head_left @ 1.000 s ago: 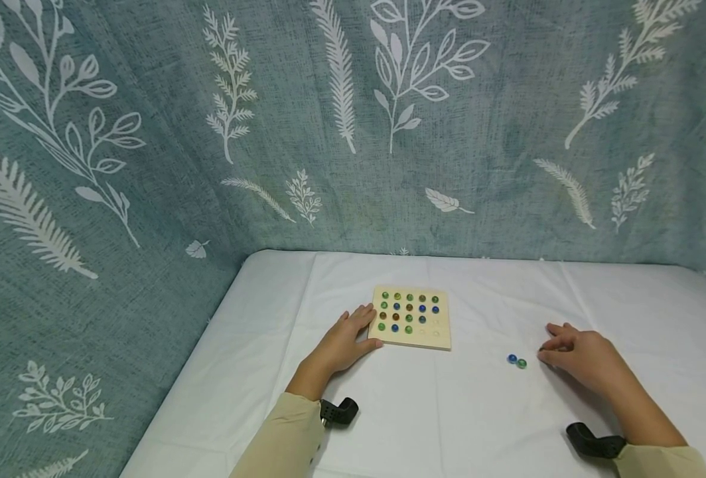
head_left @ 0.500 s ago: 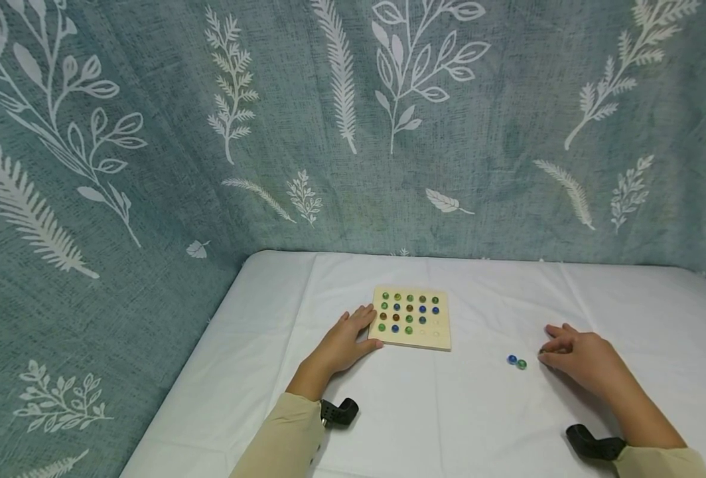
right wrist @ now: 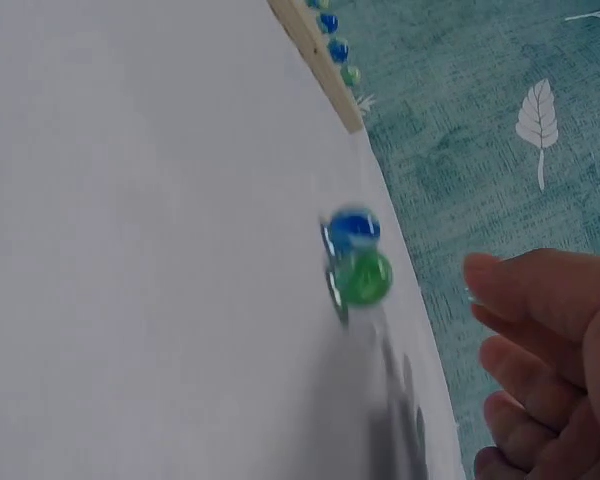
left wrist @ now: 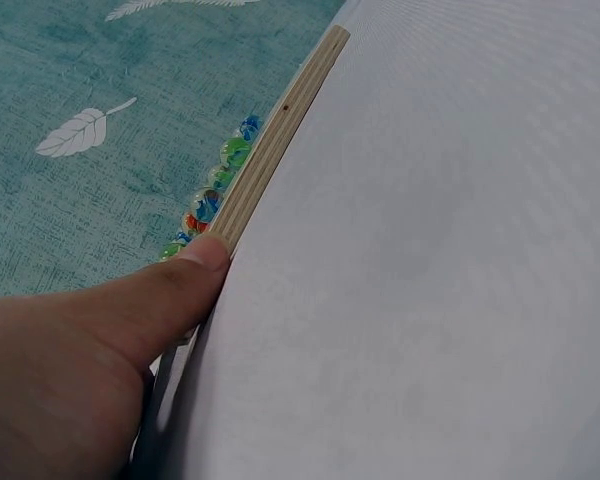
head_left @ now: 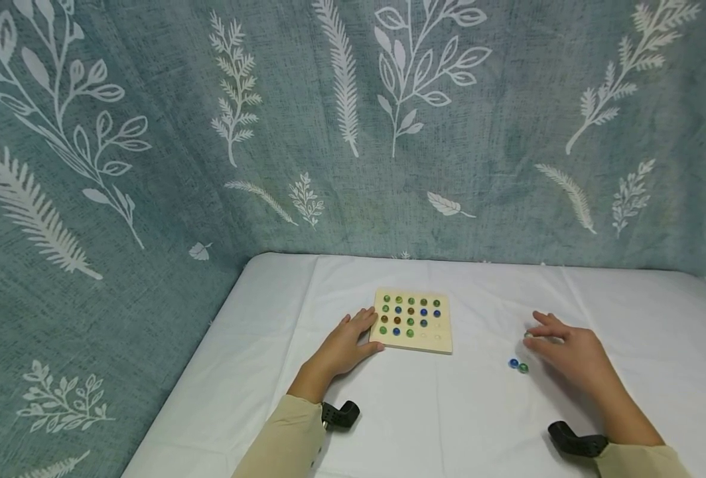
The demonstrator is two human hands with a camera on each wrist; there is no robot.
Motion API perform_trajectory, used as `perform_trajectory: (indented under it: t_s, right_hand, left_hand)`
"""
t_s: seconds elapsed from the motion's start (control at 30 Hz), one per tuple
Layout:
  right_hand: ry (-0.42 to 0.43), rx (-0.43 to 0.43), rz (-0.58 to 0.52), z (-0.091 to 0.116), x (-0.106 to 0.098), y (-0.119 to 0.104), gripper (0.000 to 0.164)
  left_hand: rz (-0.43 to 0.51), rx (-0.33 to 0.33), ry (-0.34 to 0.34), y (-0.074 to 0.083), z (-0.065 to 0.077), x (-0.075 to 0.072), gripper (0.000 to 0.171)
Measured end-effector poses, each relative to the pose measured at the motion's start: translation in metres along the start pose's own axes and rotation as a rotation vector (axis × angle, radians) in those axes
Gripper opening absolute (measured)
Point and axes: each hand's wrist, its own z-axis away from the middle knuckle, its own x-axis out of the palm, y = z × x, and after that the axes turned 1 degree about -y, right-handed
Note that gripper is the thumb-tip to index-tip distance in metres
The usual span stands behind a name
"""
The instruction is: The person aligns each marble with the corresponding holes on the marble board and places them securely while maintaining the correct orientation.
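Note:
A pale wooden board with rows of coloured glass marbles lies on the white cloth. My left hand rests at its left side, fingers straight along the left edge. In the left wrist view, the thumb presses the board's near side. To the right, my right hand pinches a small glass marble between thumb and fingers, over the cloth. In the right wrist view, the fingertips mostly hide it. Just below that hand, a blue marble and a green marble sit side by side.
The board has several filled holes and three bare ones at its near right. A white cloth covers the table. Behind it and on the left hangs a teal curtain with white leaf prints. Each wrist wears a black camera mount.
My right hand has moved left and a little away from me, carrying the pinched marble past the two loose ones. The left hand stays at the board.

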Motion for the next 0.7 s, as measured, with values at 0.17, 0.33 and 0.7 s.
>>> perform_trajectory:
  t_s: [0.17,0.33,0.7]
  right_hand:
    - [0.037,0.034,-0.119,-0.005,0.013,-0.012,0.056]
    - [0.038,0.062,-0.185,-0.011,0.026,-0.026,0.057]
    - [0.018,0.145,-0.339,-0.03,0.065,-0.061,0.045]
  left_hand:
    - [-0.005,-0.001,-0.001,-0.001,0.0,0.0,0.075]
    - [-0.002,-0.001,0.001,0.0,0.0,0.0,0.074]
    - [0.004,0.0,0.0,0.002,0.001,0.0,0.074]
